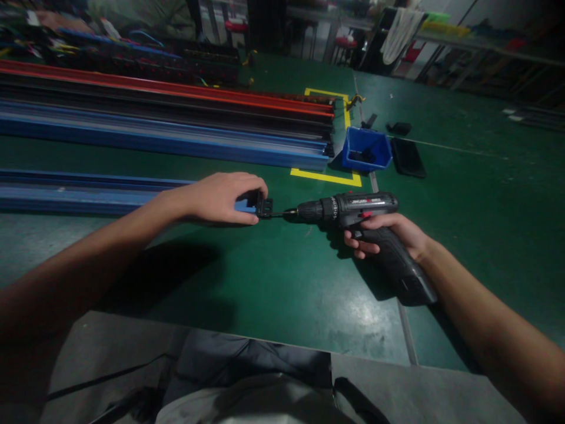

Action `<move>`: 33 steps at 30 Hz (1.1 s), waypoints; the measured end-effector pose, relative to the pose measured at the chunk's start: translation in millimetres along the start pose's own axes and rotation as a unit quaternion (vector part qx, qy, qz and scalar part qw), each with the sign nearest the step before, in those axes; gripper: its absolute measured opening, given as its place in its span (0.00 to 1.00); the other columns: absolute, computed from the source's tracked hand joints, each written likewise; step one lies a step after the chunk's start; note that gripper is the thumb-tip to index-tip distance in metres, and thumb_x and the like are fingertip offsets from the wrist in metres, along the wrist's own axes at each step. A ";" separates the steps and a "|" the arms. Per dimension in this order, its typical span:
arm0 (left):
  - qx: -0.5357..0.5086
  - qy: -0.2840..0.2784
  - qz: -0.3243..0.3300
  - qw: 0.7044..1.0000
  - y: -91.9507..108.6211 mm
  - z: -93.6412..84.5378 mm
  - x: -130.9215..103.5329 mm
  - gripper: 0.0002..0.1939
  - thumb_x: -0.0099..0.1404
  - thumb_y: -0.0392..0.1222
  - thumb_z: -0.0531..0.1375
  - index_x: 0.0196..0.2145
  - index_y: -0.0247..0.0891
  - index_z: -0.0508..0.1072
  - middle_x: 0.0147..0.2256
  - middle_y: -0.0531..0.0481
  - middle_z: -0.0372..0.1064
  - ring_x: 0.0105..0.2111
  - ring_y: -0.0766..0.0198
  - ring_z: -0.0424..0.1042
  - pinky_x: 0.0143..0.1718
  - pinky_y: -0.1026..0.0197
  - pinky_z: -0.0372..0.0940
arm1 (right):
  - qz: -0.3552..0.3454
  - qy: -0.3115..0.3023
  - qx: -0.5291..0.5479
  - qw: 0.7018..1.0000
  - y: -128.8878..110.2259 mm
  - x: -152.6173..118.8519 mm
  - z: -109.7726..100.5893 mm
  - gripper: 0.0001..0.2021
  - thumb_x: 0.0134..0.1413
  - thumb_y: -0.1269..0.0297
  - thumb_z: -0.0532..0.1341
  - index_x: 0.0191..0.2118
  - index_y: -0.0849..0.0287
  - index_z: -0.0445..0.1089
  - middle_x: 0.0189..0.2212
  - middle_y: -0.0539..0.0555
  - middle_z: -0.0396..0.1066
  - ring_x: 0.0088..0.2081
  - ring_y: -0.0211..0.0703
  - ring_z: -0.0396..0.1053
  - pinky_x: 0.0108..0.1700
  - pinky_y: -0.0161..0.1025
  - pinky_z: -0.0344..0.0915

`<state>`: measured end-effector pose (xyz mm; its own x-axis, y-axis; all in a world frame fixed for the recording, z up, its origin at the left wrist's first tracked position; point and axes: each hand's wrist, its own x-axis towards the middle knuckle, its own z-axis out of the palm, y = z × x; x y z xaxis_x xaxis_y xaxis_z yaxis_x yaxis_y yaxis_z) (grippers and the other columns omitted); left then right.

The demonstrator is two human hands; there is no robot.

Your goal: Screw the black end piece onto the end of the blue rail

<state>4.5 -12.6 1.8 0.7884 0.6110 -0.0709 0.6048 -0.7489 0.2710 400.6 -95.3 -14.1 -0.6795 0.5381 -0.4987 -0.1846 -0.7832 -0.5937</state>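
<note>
My right hand [388,232] is wrapped round the grip of a black cordless drill [371,203], which lies on its side and points left. Its thin bit reaches a black end cap [265,207] on the end of a long blue profile [110,197]. Over that end, my left hand [220,197] is closed, with thumb and fingers gripping the profile close to the cap. Whether the bit sits in a screw is too small to tell.
Behind lie more blue profiles [220,141] and red and black ones [220,94]. A blue bin [368,150] with dark parts stands by yellow tape [326,176], beside a black tray [408,158]. The green table's [286,282] front edge runs close to my body.
</note>
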 end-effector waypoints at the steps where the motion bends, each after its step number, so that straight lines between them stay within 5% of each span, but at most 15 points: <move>1: 0.000 0.000 0.000 1.000 -0.1 0.1 0.0 0.28 0.64 0.63 0.61 0.54 0.44 0.71 0.52 0.45 0.73 0.50 0.51 0.73 0.48 0.56 0.64 | 0.000 -0.001 -0.001 1.000 0.0 0.1 0.1 0.11 0.59 0.68 0.64 0.45 0.72 0.74 0.36 0.61 0.76 0.25 0.34 0.70 0.40 0.40 0.76; 33: 0.004 -0.003 0.000 1.000 2.2 -1.1 -0.5 0.28 0.65 0.63 0.61 0.55 0.43 0.71 0.53 0.46 0.73 0.50 0.52 0.73 0.48 0.57 0.64 | 0.002 0.000 -0.001 1.000 -0.8 0.3 2.1 0.12 0.59 0.68 0.65 0.44 0.74 0.76 0.35 0.61 0.77 0.25 0.33 0.70 0.40 0.38 0.77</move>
<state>5.3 -14.3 3.5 0.7894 0.6091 -0.0766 0.6053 -0.7515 0.2624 399.1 -95.2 -12.5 -0.6799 0.5356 -0.5009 -0.1804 -0.7842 -0.5937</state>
